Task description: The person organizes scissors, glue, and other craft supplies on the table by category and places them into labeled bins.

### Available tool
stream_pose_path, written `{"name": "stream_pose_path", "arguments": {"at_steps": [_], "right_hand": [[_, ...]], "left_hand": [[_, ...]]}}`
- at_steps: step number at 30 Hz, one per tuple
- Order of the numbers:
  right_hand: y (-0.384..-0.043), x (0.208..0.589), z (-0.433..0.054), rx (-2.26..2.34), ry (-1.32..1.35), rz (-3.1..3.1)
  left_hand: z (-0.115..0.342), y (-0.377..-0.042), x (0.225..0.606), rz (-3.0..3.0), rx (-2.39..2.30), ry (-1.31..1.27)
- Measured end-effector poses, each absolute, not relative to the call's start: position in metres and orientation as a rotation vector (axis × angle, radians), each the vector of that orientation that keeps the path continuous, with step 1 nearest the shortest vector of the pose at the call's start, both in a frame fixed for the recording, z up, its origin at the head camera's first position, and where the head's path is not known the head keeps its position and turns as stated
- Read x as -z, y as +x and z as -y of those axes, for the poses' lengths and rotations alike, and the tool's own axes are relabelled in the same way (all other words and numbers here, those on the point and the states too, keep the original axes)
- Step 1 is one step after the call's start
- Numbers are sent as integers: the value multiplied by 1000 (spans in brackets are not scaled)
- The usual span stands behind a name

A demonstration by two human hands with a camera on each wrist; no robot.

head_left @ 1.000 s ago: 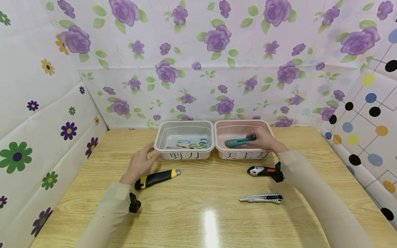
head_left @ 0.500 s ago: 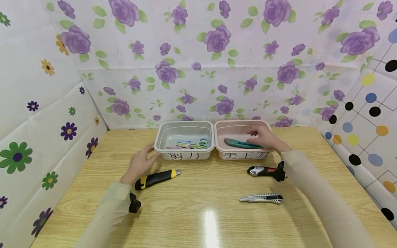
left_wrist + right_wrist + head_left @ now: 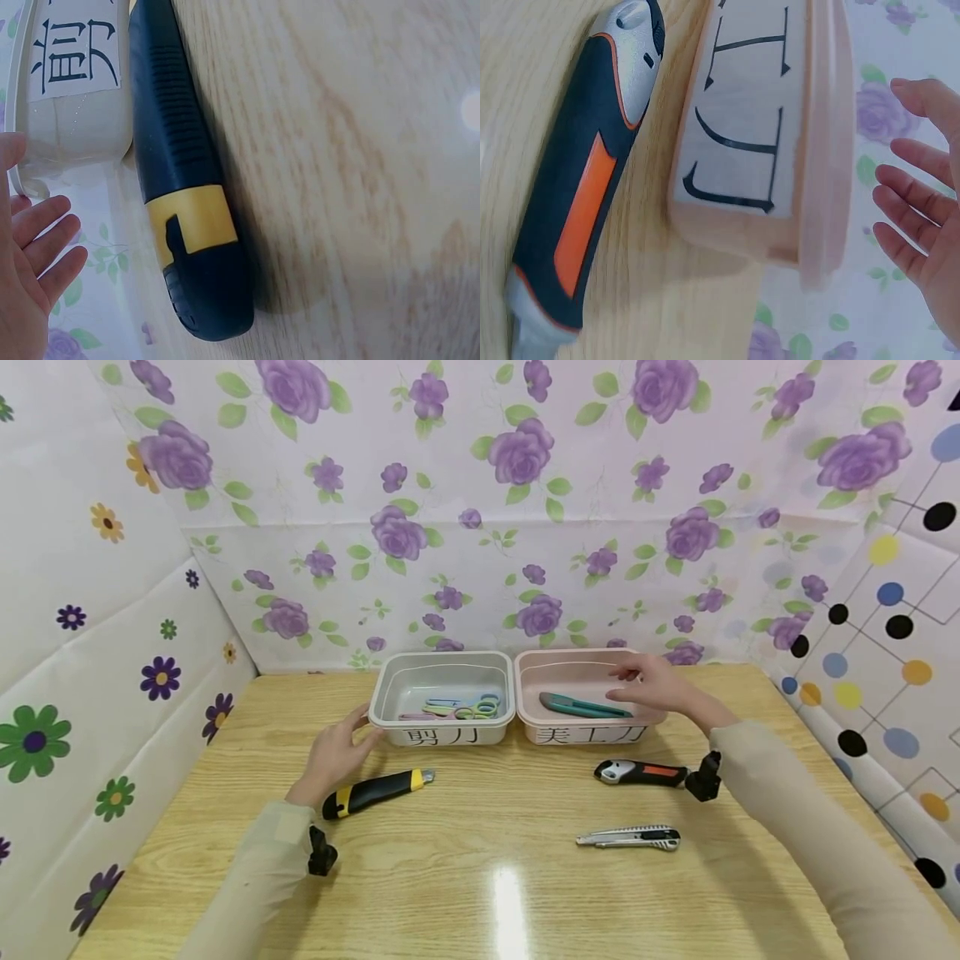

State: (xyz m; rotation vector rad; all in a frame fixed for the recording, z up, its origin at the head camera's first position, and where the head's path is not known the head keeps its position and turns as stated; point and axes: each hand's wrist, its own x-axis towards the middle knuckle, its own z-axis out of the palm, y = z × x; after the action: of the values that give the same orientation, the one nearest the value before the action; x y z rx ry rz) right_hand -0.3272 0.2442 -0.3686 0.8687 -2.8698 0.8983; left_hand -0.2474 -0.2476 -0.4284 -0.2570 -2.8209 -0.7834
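Note:
My right hand (image 3: 654,683) hovers over the right end of the pink bin (image 3: 577,654), fingers spread and holding nothing. Inside that bin lies a teal utility knife (image 3: 583,707), just left of the fingertips. My left hand (image 3: 335,758) rests its fingers at the left front corner of the pale grey bin (image 3: 441,657), which has several pastel scissors (image 3: 472,707) in it. Close to the left hand, a black and yellow utility knife (image 3: 176,112) lies on the table. In front of the pink bin is a black, orange and silver utility knife (image 3: 574,180).
A silver utility knife (image 3: 632,837) lies nearer the front right of the wooden table (image 3: 450,877). Both bins stand side by side against the flowered backdrop (image 3: 405,585), with paper labels on their fronts. Patterned sheets flank the table on both sides.
The right hand let go of the teal utility knife, which dropped flat into the pink bin. That hand then drew back to the right. The left hand stayed at the grey bin.

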Motion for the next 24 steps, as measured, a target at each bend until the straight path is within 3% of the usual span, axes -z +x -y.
{"name": "stream_pose_path", "arguments": {"at_steps": [24], "right_hand": [[-273, 359, -282, -773, 906, 2844]], "left_hand": [[247, -247, 430, 2798, 781, -262]]}}
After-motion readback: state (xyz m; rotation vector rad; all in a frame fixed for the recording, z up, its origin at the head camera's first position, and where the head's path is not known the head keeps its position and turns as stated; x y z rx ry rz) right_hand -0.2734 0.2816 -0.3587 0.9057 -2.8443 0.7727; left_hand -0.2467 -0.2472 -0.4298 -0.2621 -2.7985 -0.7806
